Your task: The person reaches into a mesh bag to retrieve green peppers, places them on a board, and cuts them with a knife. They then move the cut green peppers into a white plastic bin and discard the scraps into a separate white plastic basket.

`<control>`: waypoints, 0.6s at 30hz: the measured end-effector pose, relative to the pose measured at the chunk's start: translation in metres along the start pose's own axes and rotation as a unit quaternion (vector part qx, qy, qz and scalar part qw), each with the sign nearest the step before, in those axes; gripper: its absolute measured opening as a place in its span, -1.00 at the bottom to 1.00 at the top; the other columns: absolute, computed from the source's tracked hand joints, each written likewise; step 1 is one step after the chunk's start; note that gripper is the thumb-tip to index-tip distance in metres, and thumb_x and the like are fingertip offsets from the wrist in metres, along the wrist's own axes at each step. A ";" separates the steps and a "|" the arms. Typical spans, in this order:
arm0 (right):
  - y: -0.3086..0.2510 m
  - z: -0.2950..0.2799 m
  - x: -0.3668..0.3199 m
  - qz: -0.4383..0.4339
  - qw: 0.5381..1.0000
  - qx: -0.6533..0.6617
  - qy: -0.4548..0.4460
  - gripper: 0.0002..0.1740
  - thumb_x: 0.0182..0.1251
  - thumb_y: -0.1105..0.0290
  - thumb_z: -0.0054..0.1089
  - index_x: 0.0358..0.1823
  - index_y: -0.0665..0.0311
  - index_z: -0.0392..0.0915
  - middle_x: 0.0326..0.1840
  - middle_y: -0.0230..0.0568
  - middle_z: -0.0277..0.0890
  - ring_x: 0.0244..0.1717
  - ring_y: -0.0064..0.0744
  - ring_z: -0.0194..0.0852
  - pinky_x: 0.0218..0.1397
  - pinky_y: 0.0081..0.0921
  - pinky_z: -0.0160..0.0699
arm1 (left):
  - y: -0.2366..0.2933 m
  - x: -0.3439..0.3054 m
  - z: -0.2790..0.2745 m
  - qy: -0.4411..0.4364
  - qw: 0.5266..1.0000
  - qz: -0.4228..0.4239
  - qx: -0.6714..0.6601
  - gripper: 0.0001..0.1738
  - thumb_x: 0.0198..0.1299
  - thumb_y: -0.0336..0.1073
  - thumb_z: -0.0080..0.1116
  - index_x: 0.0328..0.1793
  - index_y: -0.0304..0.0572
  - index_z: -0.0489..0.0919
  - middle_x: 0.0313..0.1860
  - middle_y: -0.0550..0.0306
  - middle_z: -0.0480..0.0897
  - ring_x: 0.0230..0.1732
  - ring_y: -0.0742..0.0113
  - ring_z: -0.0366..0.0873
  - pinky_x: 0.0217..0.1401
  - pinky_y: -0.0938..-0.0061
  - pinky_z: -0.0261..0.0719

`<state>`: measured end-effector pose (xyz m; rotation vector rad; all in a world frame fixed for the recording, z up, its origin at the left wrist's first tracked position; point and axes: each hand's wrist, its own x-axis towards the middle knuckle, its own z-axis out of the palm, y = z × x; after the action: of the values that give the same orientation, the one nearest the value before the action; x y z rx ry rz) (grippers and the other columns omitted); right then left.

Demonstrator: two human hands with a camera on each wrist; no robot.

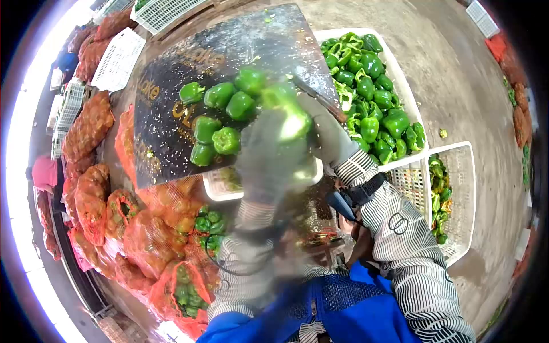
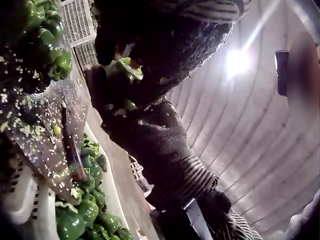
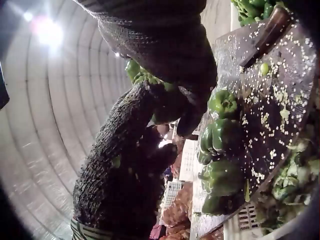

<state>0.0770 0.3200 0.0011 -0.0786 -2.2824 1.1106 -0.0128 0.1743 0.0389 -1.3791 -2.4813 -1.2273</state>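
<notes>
Gloved hands meet over the dark board. My blurred left hand grips a green pepper, its fingers curled against it. From the other side my right hand pinches it. In the right wrist view, the pepper sits between my right hand and left hand. Pale torn green flesh shows between the hands in the left wrist view. A knife with a brown handle lies on the board beside my right hand. Several whole peppers stand left of my hands.
A white crate of green peppers stands right of the board, with another white crate of scraps below it. A white container sits under the board's near edge. Red mesh sacks crowd the left. Seeds are scattered over the board.
</notes>
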 end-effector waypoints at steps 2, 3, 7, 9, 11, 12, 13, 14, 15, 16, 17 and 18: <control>0.012 0.010 -0.002 -0.017 0.996 -0.086 -0.001 -0.16 0.10 0.59 0.25 0.48 0.31 0.19 0.42 -0.12 0.30 0.20 -0.36 0.48 0.30 -0.47 0.47 | -0.002 -0.001 -0.003 -0.026 0.998 -0.048 -0.027 -0.29 -0.01 -0.33 0.47 0.31 -0.23 0.48 0.22 -0.08 0.57 0.19 0.04 0.56 0.23 0.30 0.56; 0.016 0.016 0.001 -0.018 0.996 -0.085 -0.003 -0.16 0.10 0.59 0.25 0.48 0.31 0.19 0.42 -0.12 0.30 0.20 -0.36 0.48 0.30 -0.47 0.47 | -0.003 -0.001 -0.003 -0.025 0.998 -0.050 -0.027 -0.29 -0.01 -0.33 0.47 0.31 -0.23 0.48 0.22 -0.08 0.57 0.19 0.04 0.56 0.23 0.30 0.56; 0.007 0.025 0.014 0.236 0.937 0.240 -0.092 -0.43 0.53 0.17 -0.12 0.43 0.36 0.28 0.41 -0.04 0.32 0.39 -0.26 0.29 0.50 -0.39 0.24 | -0.020 -0.004 0.005 -0.128 0.959 -0.153 -0.199 -0.20 0.05 -0.42 0.41 0.43 -0.38 0.31 0.23 -0.08 0.55 0.26 0.22 0.51 0.20 0.38 0.58; -0.001 0.024 0.018 -0.018 0.994 -0.003 -0.106 0.09 -0.12 0.18 0.57 0.46 0.40 0.17 0.38 0.22 0.26 0.43 0.15 0.20 0.51 -0.15 0.17 | -0.023 -0.008 0.009 -0.132 0.938 -0.132 -0.292 -0.28 -0.03 -0.18 0.33 0.33 -0.13 0.41 0.09 -0.04 0.59 0.09 0.05 0.57 0.14 0.25 0.55; -0.014 0.011 0.024 -0.033 0.987 0.070 -0.140 0.07 -0.10 0.17 0.55 0.45 0.42 0.18 0.33 0.20 0.31 0.43 0.14 0.20 0.51 -0.17 0.13 | -0.020 -0.011 0.006 -0.153 0.915 -0.157 -0.340 -0.34 0.01 -0.22 0.32 0.30 -0.12 0.42 0.05 0.00 0.59 0.04 0.09 0.58 0.14 0.26 0.55; -0.018 0.012 0.020 0.011 0.988 0.085 -0.130 -0.23 0.24 0.23 0.15 0.46 0.38 0.20 0.43 0.12 0.23 0.50 0.01 0.11 0.58 -0.25 0.01 | -0.016 -0.012 0.004 -0.198 0.895 -0.209 -0.342 -0.33 0.18 -0.22 0.27 0.41 -0.16 0.32 0.12 0.01 0.55 0.02 0.20 0.57 0.13 0.37 0.59; -0.022 0.013 0.017 0.054 0.986 0.101 -0.120 -0.48 0.58 0.29 -0.25 0.47 0.35 0.23 0.54 0.04 0.15 0.58 -0.12 0.02 0.64 -0.33 -0.10 | -0.014 -0.012 0.002 -0.242 0.871 -0.259 -0.341 -0.31 0.34 -0.23 0.22 0.51 -0.20 0.22 0.19 0.01 0.52 0.00 0.30 0.57 0.12 0.48 0.63; -0.027 0.013 0.021 0.053 0.986 0.100 -0.120 -0.48 0.58 0.29 -0.25 0.47 0.35 0.23 0.54 0.04 0.15 0.58 -0.12 0.02 0.64 -0.33 -0.10 | -0.068 -0.037 0.035 -0.201 0.953 -0.089 -0.207 -0.30 0.42 -0.13 0.11 0.57 -0.14 0.13 0.22 0.02 0.47 -0.01 0.30 0.55 0.12 0.44 0.65; -0.035 0.011 0.027 0.156 0.963 0.170 -0.136 -0.45 0.52 0.27 -0.12 0.47 0.28 0.24 0.46 -0.02 0.24 0.45 -0.21 0.16 0.51 -0.38 0.09 | -0.063 -0.033 0.029 -0.199 0.954 -0.087 -0.205 -0.30 0.42 -0.13 0.11 0.57 -0.14 0.13 0.22 0.02 0.47 -0.01 0.30 0.55 0.12 0.44 0.65; -0.042 0.009 0.035 0.256 0.924 0.238 -0.153 -0.41 0.46 0.25 0.02 0.48 0.21 0.26 0.37 -0.09 0.34 0.33 -0.30 0.30 0.38 -0.43 0.28 | -0.052 -0.030 0.020 -0.162 0.783 -0.186 -0.571 -0.30 0.42 -0.19 0.10 0.59 -0.12 0.08 0.24 0.01 0.44 0.05 0.26 0.53 0.14 0.39 0.64; -0.047 0.008 0.041 0.352 0.870 0.301 -0.168 -0.36 0.39 0.23 0.15 0.48 0.15 0.27 0.29 -0.15 0.44 0.20 -0.39 0.45 0.26 -0.48 0.48 | -0.044 -0.027 0.015 -0.097 0.475 -0.249 -0.838 -0.29 0.43 -0.26 0.08 0.61 -0.10 0.03 0.26 0.01 0.42 0.10 0.23 0.51 0.17 0.33 0.64; -0.050 0.007 0.044 0.319 0.878 0.324 -0.147 -0.13 0.21 0.43 0.36 0.53 0.14 0.13 0.30 -0.05 0.37 0.08 -0.32 0.49 0.03 -0.41 0.63 | -0.053 -0.031 0.030 -0.107 0.429 -0.118 -0.889 -0.29 0.45 -0.38 -0.02 0.63 -0.05 -0.05 0.34 -0.03 0.35 0.23 0.16 0.46 0.25 0.24 0.60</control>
<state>0.0471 0.2959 0.0561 -0.4449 -2.0366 2.3229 -0.0235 0.1579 -0.0261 -0.7955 -0.2306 -4.1499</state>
